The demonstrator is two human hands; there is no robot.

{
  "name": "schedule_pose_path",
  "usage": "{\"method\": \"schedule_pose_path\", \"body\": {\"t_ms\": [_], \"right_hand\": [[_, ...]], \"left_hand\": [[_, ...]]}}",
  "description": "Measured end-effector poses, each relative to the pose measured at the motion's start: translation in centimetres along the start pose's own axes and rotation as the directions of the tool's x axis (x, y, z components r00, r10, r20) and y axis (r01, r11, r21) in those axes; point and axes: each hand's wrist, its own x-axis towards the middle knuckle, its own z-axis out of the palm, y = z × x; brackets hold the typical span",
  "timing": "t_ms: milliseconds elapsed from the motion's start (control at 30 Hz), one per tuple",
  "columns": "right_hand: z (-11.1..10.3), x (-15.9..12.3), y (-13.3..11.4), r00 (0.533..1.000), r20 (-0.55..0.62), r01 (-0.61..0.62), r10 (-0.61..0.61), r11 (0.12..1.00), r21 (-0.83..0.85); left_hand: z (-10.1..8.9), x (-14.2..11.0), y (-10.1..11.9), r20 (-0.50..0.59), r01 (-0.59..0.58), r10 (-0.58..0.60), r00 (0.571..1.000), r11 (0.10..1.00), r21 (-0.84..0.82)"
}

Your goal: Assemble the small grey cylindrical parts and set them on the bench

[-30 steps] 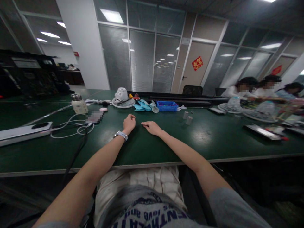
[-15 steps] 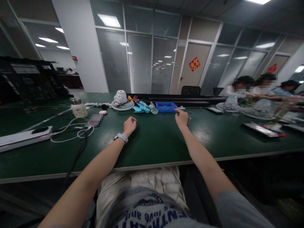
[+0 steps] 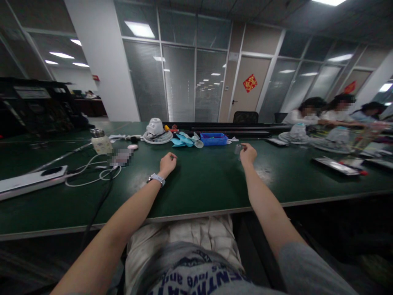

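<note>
My left hand (image 3: pixel 168 163), with a watch (image 3: pixel 156 179) on its wrist, rests over the green table (image 3: pixel 202 184). Its fingers are curled together; something small and dark may be at the fingertips, too small to name. Farther right, my right hand (image 3: pixel 248 155) has its index finger and thumb partly stretched toward a small grey cylinder (image 3: pixel 238 149) standing upright on the table. Whether the fingertips touch it I cannot tell. Beyond both hands are a blue basket (image 3: pixel 214 139) with small parts inside, light-blue fan blades (image 3: pixel 183 140) and a white fan body with its grille (image 3: pixel 156 133).
To the left stand a cream bottle (image 3: pixel 100 141), a white power bank-like box (image 3: pixel 33 178) and looping white cables (image 3: pixel 81 185). A pink round item (image 3: pixel 132 147) lies near them. At the right, other people sit by more fan parts (image 3: pixel 297 135) and a tray (image 3: pixel 334 165).
My right hand has moved right, away from the blue basket, and the grey cylinder now shows left of it instead of behind it. My left hand stays almost still.
</note>
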Motion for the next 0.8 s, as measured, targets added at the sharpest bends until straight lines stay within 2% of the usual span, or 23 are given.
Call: {"method": "schedule_pose_path", "body": {"t_ms": [200,467,600,700,800], "right_hand": [[-0.1,0.1,0.1,0.998,0.038,-0.043,0.043,0.999,-0.017],[0.4,-0.4,-0.4,0.989,0.011,-0.147,0.147,0.988,-0.051],[0.8,-0.9,0.1,0.969,0.097,-0.223,0.229,0.972,-0.066],[0.7,-1.0,0.3,0.966,0.113,-0.225,0.232,0.972,-0.066],[0.9,-1.4,-0.9,0.979,0.117,-0.165,0.168,0.986,-0.033]], "left_hand": [[-0.1,-0.2,0.1,0.003,-0.002,0.002,1.000,1.000,0.008],[-0.1,-0.1,0.1,0.022,-0.009,0.009,1.000,1.000,-0.003],[-0.1,-0.2,0.2,0.034,-0.014,0.014,0.999,1.000,-0.007],[-0.1,-0.2,0.2,0.041,-0.013,0.013,0.999,1.000,-0.003],[0.0,-0.1,0.1,0.045,-0.019,0.020,0.999,1.000,-0.007]]}}
